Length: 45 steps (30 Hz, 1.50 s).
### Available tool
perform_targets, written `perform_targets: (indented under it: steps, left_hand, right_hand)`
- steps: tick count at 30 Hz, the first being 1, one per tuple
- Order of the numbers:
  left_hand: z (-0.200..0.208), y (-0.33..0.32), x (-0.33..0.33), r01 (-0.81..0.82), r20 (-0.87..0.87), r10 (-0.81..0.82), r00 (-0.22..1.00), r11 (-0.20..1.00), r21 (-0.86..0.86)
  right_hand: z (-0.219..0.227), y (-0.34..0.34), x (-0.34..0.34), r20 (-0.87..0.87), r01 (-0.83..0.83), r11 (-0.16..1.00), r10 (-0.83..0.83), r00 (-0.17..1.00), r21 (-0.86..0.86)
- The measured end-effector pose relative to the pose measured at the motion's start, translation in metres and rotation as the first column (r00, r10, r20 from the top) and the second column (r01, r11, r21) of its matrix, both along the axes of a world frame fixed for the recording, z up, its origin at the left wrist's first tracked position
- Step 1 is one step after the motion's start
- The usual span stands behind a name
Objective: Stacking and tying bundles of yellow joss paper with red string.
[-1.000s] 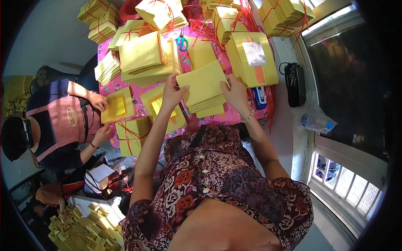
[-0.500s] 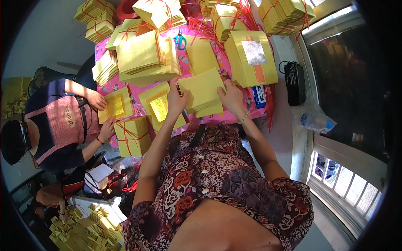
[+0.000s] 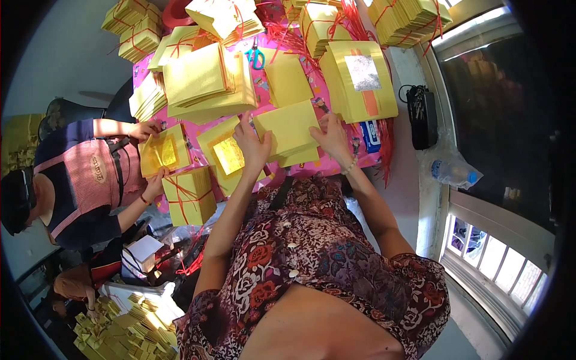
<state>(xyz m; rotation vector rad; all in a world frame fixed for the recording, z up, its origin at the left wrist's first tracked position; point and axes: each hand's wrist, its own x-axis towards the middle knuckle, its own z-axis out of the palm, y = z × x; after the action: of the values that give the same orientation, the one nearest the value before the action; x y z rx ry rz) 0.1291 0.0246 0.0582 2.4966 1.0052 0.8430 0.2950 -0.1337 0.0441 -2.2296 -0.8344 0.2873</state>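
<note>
A stack of yellow paper sheets (image 3: 289,127) lies in front of me, with one sheet edge sticking out below it. At its left side is my left hand (image 3: 252,146), thumb along the edge and fingers reaching up past the corner. My right hand (image 3: 332,141) grips the opposite side, its thumb on the top sheet and its fingers beyond the edge. The undersides of the fingers are hidden. Left of my left hand lies a yellow sheet with a shiny gold square (image 3: 230,156). Another yellow stack (image 3: 287,79) is just beyond my hands.
A tall yellow stack with a silver square (image 3: 362,99) stands at right, beside a blue-white box (image 3: 371,137). Teal scissors (image 3: 255,58) lie farther back. A bundle tied in red (image 3: 188,195) sits near left. A co-worker (image 3: 90,174) handles a gold-square sheet (image 3: 167,151).
The stack between my hands has turned slightly and lies more level. My left hand has shifted slightly left. The co-worker's far hand has moved back toward the sheet's far edge.
</note>
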Motion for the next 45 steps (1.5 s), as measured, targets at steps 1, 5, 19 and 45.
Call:
perform_targets:
  steps: [1, 5, 19, 45]
  left_hand:
    - [-0.024, 0.004, -0.001, 0.004, 0.000, -0.004, 1.000, 1.000, 0.001]
    - [-0.065, 0.034, -0.013, 0.202, 0.257, 0.201, 0.945, 0.259, -0.944]
    - [-0.042, 0.027, 0.008, 0.321, 0.242, 0.337, 0.910, -0.200, -0.926]
    - [-0.017, -0.071, -0.020, 0.326, 0.297, 0.254, 0.920, -0.077, -0.942]
  right_hand:
    - [-0.013, -0.002, 0.006, 0.000, 0.004, 1.000, -0.004, 1.000, 0.001]
    - [-0.010, 0.002, 0.012, -0.591, -0.025, 0.996, -0.028, 0.806, -0.080]
    - [-0.004, -0.006, 0.011, -0.794, 0.132, 0.987, -0.149, 0.590, -0.088]
    - [0.004, -0.007, 0.017, -0.925, 0.056, 0.977, 0.177, 0.335, 0.208]
